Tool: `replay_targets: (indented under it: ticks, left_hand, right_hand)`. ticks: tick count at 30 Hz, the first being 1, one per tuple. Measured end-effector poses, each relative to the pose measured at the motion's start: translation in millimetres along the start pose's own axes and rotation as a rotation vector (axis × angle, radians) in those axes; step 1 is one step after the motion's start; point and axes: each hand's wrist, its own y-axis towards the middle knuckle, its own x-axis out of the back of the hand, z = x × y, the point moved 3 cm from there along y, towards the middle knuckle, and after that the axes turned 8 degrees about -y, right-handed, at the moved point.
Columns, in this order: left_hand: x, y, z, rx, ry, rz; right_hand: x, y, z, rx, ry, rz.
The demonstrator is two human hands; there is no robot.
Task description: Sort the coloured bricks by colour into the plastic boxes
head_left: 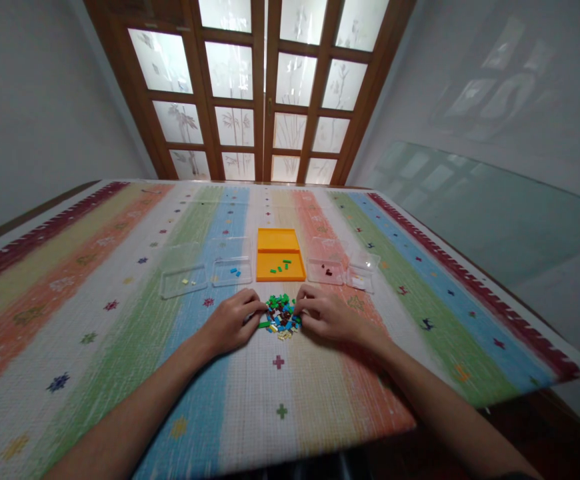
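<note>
Brick pile (282,319): pieces likely light, rigid; pinch opposite sides. Left hand (231,321) at nine o'clock, right hand (331,316) at three; fingers (255,307) bent, grasp indeterminable.

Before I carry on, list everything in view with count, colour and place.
Brick pile: one, mixed colours, between the hands
Case: one, orange, open beyond the pile
Clear boxes: four, colourless, two each side of the case
Small bricks: several, green in case; yellow, blue, brown, pale in boxes
Tablecloth: one, multicoloured stripes, underneath
Doors: two, brown, far end
Walls: two, greyish, either side
Left hand: one, bare, pile's left edge
Right hand: one, bare, pile's right edge
</note>
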Motion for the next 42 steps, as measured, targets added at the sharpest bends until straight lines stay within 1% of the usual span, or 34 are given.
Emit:
replay_targets:
  ticks: [5,9,12,17,23,29,34,42]
  left_hand:
    - [0.3,1,-1,-0.009,-0.004,-0.014]
    - [0.6,1,-2,-0.011,-0.007,-0.010]
    - [0.5,1,-2,-0.008,-0.003,-0.011]
    - [-0.2,1,-2,-0.008,0.006,-0.007]
    - [0.1,1,-1,-0.013,0.015,-0.003]
    - [-0.6,1,-1,-0.010,0.011,0.001]
    - [-1.0,1,-1,-0.017,0.011,0.001]
    - [-0.2,2,-1,-0.008,0.009,0.003]
  right_hand:
    - [-1,2,1,-0.038,-0.003,-0.010]
    - [-7,5,5,-0.003,-0.008,0.003]
    - [-8,5,5,-0.009,-0.013,0.011]
    - [-5,6,4,-0.047,-0.002,0.025]
    - [-4,8,4,-0.043,-0.014,0.083]
    - [-1,9,3,-0.031,-0.026,0.106]
    - [0,10,4,-0.063,-0.062,0.155]
    - [4,11,2,-0.108,-0.091,0.178]
